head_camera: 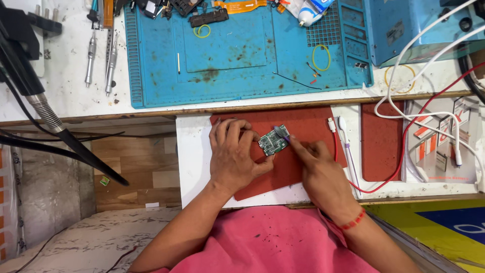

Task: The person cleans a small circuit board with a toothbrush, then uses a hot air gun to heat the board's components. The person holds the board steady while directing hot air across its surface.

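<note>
Center of frame: small green circuit board [273, 140] lies on a red mat [303, 126] on the table [194, 162]. Left hand [233, 154] rests flat-ish beside it, fingers curled at the board's left edge, pinning it. Right hand [319, 169] pinches a thin tool [283, 132], tip touching the board's upper right corner. Blue work mat [242, 50] w/ yellow rubber bands across top of frame. White & red cables [404, 131] at right.

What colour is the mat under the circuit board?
Reddish-brown; the mat under the green circuit board shows best in the head view.
</note>
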